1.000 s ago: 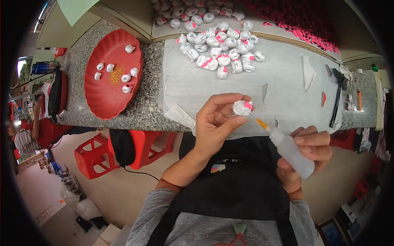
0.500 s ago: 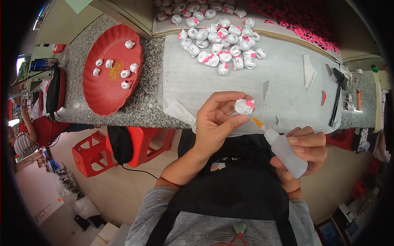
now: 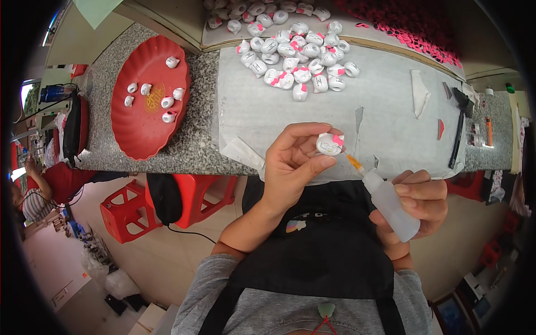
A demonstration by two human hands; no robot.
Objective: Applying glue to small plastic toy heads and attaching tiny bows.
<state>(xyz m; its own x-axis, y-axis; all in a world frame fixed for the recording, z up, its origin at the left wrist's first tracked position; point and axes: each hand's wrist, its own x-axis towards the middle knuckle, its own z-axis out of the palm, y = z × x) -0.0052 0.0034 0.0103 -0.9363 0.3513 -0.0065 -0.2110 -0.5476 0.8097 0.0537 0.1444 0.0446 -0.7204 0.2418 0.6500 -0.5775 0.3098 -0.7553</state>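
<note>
Between its thumb and fingers my left hand (image 3: 293,159) holds a small white cat-head figure (image 3: 329,144) with a pink bow, above the near edge of the papered worktop. My right hand (image 3: 419,204) is wrapped round a translucent squeeze bottle (image 3: 392,206), tilted with its orange needle tip (image 3: 354,162) up and to the left. The tip ends close beside the figure; whether it touches I cannot tell. Farther back lies a pile of similar white figures (image 3: 300,56). Several more sit in a red scalloped tray (image 3: 131,125) on the left.
White paper (image 3: 312,114) covers the worktop, with a folded strip (image 3: 243,152) near my left hand. A raised shelf behind carries many small pink pieces (image 3: 402,33). A black tool (image 3: 456,139) lies at the right. Red stools (image 3: 131,212) stand below left, and another person (image 3: 39,195) is at the far left.
The needle tip has drawn slightly away from the figure's face. The figure has turned a little in my left hand, and the view has shifted slightly.
</note>
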